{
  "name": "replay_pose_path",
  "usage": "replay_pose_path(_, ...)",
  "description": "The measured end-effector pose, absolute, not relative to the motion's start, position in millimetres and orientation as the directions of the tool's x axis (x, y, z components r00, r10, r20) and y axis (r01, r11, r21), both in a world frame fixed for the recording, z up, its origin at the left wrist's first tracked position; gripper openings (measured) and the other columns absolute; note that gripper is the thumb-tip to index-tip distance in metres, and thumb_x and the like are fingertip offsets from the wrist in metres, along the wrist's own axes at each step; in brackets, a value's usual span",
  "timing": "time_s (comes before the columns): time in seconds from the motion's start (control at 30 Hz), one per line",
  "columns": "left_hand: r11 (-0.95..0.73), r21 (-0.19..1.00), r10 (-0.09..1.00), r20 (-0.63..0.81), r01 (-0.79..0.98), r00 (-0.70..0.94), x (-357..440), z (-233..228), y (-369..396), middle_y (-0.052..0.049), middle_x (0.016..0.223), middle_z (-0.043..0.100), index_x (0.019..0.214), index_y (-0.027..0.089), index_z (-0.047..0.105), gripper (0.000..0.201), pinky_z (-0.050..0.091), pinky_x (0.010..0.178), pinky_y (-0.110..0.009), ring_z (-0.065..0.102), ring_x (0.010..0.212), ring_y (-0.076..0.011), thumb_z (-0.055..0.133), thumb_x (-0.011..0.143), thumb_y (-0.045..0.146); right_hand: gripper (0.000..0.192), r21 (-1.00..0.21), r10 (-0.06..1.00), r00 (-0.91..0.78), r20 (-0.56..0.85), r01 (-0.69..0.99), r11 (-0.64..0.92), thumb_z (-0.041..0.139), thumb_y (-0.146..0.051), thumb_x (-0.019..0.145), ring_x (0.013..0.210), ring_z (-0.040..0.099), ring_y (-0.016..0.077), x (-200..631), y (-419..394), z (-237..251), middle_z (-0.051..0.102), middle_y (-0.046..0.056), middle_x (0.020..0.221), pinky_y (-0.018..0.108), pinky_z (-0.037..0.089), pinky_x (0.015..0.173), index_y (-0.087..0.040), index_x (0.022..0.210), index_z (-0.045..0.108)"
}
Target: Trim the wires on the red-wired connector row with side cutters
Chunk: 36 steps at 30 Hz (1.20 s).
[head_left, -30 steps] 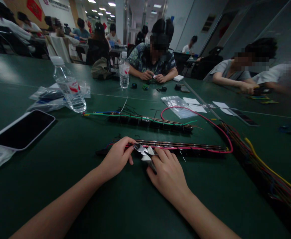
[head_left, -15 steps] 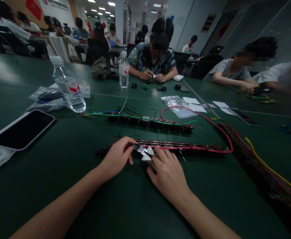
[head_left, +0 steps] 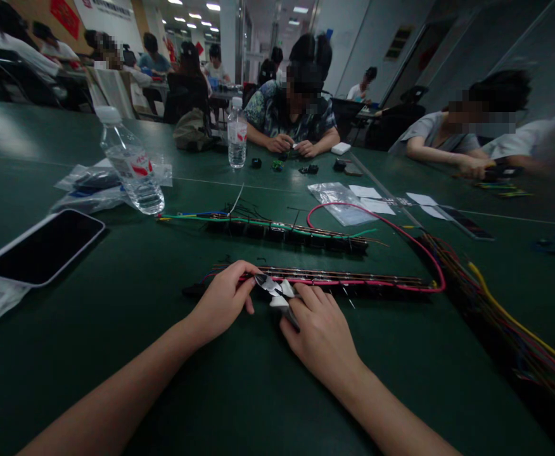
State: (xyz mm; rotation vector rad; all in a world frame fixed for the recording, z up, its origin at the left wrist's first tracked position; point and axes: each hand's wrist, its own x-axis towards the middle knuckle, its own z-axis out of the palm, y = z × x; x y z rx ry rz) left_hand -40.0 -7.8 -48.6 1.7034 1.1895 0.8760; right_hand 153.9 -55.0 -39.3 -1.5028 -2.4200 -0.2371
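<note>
My right hand [head_left: 322,323] is wrapped round the handles of a pair of cutting pliers [head_left: 272,290], whose metal jaws point left. My left hand [head_left: 227,294] is closed in a pinch right at the jaw tips. What its fingers hold is too small to make out. Both hands are at the near side of a long black strip with a red wire [head_left: 367,282] along it. Thin pale tails stick out from that strip to the right of my right hand. Behind it lies a second strip with a green wire [head_left: 301,233].
A phone [head_left: 44,247] lies at left, near a tilted-looking water bottle [head_left: 132,168] and plastic bags. A thick wire bundle [head_left: 510,316] runs along the right. Beyond are a clear bag [head_left: 339,202], paper slips, another bottle [head_left: 237,136] and co-workers across the table.
</note>
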Motion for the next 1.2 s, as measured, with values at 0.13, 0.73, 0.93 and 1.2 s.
replay_pose_path(0.13, -0.185, 0.918, 0.951, 0.078, 0.351, 0.298, -40.2, -49.1, -7.2, 0.001, 0.075, 0.063, 0.102, 0.017, 0.057, 0.017, 0.049, 0.059, -0.027, 0.063, 0.05, -0.0119, 0.045, 0.093, 0.023, 0.006, -0.053, 0.853, -0.412, 0.321, 0.891, 0.451, 0.062, -0.02, 0.081, 0.09, 0.058, 0.026, 153.9, -54.6, -42.3, 0.064, 0.012, 0.106, 0.039, 0.047, 0.077, -0.016, 0.084, 0.065)
replay_pose_path(0.73, -0.191, 0.918, 0.949, 0.083, 0.347, 0.304, -39.9, -48.3, -7.4, 0.0, 0.079, 0.064, 0.1, 0.017, 0.057, 0.015, 0.05, 0.058, -0.027, 0.063, 0.05, -0.0116, 0.045, 0.093, 0.022, 0.008, -0.185, 0.888, -0.333, 0.316, 0.897, 0.402, 0.059, -0.021, 0.079, 0.08, 0.062, 0.0201, 152.7, -54.7, -45.4, 0.067, 0.007, 0.093, 0.03, 0.047, 0.067, -0.019, 0.072, 0.062)
replay_pose_path(0.93, -0.185, 0.923, 0.95, 0.08, 0.337, 0.303, -39.5, -48.6, -7.1, 0.0, 0.082, 0.064, 0.1, 0.017, 0.057, 0.015, 0.049, 0.056, -0.026, 0.062, 0.049, -0.0109, 0.045, 0.093, 0.023, 0.009, -0.156, 0.889, -0.32, 0.326, 0.91, 0.385, 0.06, -0.023, 0.078, 0.077, 0.063, 0.0191, 153.0, -54.5, -45.7, 0.068, 0.006, 0.09, 0.029, 0.045, 0.062, -0.019, 0.07, 0.062)
replay_pose_path(1.2, -0.175, 0.922, 0.95, 0.066, 0.347, 0.304, -39.6, -48.1, -7.6, 0.001, 0.078, 0.063, 0.101, 0.017, 0.056, 0.015, 0.049, 0.058, -0.027, 0.063, 0.051, -0.0116, 0.044, 0.093, 0.022, 0.011, -0.153, 0.886, -0.325, 0.331, 0.908, 0.391, 0.06, -0.024, 0.078, 0.075, 0.063, 0.0185, 153.3, -54.6, -46.1, 0.069, 0.005, 0.09, 0.028, 0.043, 0.06, -0.019, 0.069, 0.061)
